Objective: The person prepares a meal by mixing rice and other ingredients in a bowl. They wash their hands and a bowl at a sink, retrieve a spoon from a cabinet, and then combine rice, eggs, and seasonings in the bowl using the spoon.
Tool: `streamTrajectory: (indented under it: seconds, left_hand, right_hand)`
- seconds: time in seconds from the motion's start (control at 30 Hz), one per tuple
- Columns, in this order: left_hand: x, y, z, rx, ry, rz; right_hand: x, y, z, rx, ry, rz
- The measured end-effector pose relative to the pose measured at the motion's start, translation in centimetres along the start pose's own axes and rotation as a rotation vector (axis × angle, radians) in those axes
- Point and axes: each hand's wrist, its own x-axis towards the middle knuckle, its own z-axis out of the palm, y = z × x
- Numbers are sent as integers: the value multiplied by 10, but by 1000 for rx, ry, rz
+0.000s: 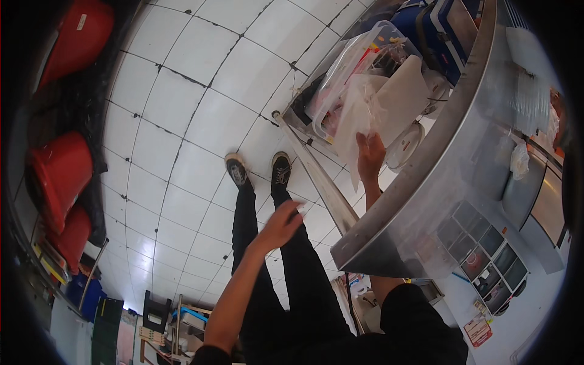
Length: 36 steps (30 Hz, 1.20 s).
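My right hand (pixel 370 157) reaches below the edge of a stainless steel table (pixel 410 155) and grips the end of a thin, whitish plastic bag (pixel 358 109). The bag hangs over a clear plastic box (pixel 335 86) with mixed items in it. Beside the bag a pale sheet (pixel 401 86) leans across the box, its material unclear. A round white lid or container (pixel 405 145) lies near my right hand, under the table. My left hand (pixel 282 226) is held in the air over my legs, fingers slightly bent, and nothing shows in it.
A metal table leg (pixel 319 173) slants between my feet and the box. Behind the box stands a blue cooler box (pixel 426 36). Red plastic chairs or containers (pixel 68 166) line the left side. A divided dark organizer (pixel 483 255) is on the right. White floor tiles (pixel 191 114) surround my shoes.
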Motion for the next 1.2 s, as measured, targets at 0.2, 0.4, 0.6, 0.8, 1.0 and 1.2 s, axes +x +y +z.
streamTrajectory:
  seconds: [0.2,0.4,0.6,0.8,1.0,1.2]
  left_hand:
    - [173,43,79,-277,114,212]
    - [193,43,92,-126,330,266]
    - [212,25,108,79,886,332]
    - [230,38,95,237,900,-129]
    - [226,23,84,108,960,168]
    - [124,44,92,150,607,131]
  right_hand:
    - [-23,-1,-23,227,1,146]
    - [-38,3,-78,-135,262,112]
    - [-109,-38,-118,-60,487,-90]
    - [-211,-21,-171,-105,460,203]
    - [-224,-4,-177,-32,395,339]
    - [-215,22,-143,40,254,502]
